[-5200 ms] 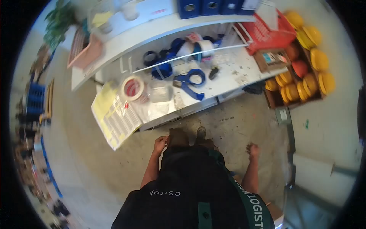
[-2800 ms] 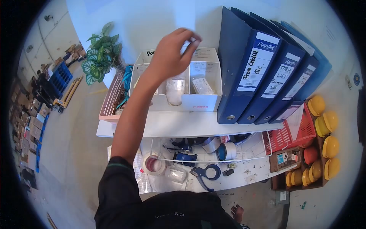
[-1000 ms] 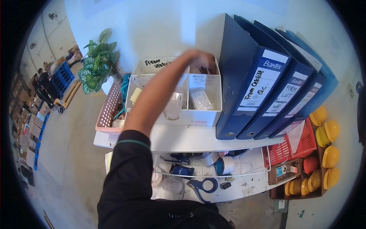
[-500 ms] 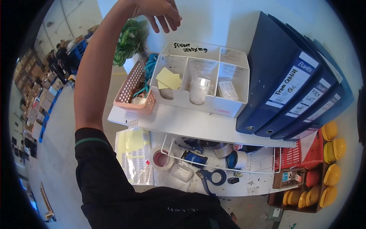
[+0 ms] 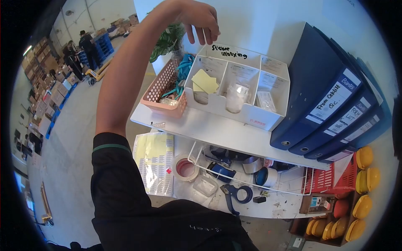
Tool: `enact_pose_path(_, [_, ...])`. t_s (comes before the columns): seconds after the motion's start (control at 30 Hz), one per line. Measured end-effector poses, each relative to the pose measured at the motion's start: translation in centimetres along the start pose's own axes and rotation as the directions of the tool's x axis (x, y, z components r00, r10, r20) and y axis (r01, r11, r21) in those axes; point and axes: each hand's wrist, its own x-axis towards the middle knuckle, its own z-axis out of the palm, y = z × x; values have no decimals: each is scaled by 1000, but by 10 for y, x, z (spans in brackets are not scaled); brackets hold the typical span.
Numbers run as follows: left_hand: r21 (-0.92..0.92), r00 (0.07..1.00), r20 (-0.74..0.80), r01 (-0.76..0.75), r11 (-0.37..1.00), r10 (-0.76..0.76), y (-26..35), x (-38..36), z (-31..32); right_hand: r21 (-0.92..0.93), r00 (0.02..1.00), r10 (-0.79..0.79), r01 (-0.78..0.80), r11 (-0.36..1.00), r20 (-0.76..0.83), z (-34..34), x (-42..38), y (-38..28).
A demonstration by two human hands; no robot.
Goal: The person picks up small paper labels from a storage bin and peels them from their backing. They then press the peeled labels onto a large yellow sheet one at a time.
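My left hand (image 5: 200, 21) hangs at the top of the view above the back edge of a white divided box (image 5: 259, 117) marked "Sticker unboxing". Its fingers point downward, loose and a little apart, and nothing shows in them. In the box lie yellow paper notes (image 5: 205, 81), a clear plastic bag with a label (image 5: 237, 98) and a small white pack (image 5: 266, 101). Beside it stands a pink basket (image 5: 165, 106) with teal cords (image 5: 184, 69). My right hand is out of view.
Blue binders (image 5: 318, 100) stand right of the box. On the lower shelf are a tape roll (image 5: 185, 167), a blue tape dispenser (image 5: 236, 194), a wire rack (image 5: 251, 182) and printed sheets (image 5: 154, 165). Yellow hard hats (image 5: 363, 206) hang at right. People (image 5: 88, 48) stand among pallets.
The view has shifted, so the shelf and box appear further right. My left hand stays raised and now appears closer to the box's back edge, its fingers still loose.
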Motion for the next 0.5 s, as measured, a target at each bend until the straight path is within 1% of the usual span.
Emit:
enact_pose_path(0.07, [64, 989, 143, -45, 997, 36, -10, 13, 10, 9, 1000, -1, 1, 1000, -16, -3, 11, 3])
enact_pose_path(0.1, [61, 989, 142, -43, 997, 34, -17, 20, 21, 13, 1000, 0, 1, 1000, -24, -5, 17, 5])
enact_pose_path(0.13, [261, 975, 211, -127, 957, 72, -26, 27, 36, 18, 999, 2, -1, 1000, -33, -8, 23, 8])
enact_pose_path(0.17, [445, 954, 284, -218, 869, 94, -34, 34, 51, 25, 999, 3, -2, 1000, -41, -9, 29, 11])
enact_pose_path(0.23, [596, 935, 346, -288, 749, 84, -49, 38, 90, 46, 999, 3, -1, 999, -52, -8, 41, 14])
enact_pose_path(0.3, [616, 928, 371, -247, 748, 0, -51, 24, 119, 72, 998, 5, -1, 997, -57, -3, 53, 18])
enact_pose_path(0.33, [621, 929, 371, -250, 743, 2, -55, 22, 128, 86, 998, 7, -2, 996, -58, 1, 58, 20])
enact_pose_path(0.4, [613, 974, 213, -191, 767, 72, -66, 19, 139, 113, 998, 10, -3, 994, -61, 9, 70, 23])
enact_pose_path(0.43, [616, 974, 215, -193, 764, 72, -70, 19, 141, 123, 998, 13, -5, 992, -63, 13, 75, 26])
enact_pose_path(0.5, [576, 975, 155, -220, 787, 159, -76, 17, 144, 135, 997, 22, -12, 991, -73, 15, 84, 32])
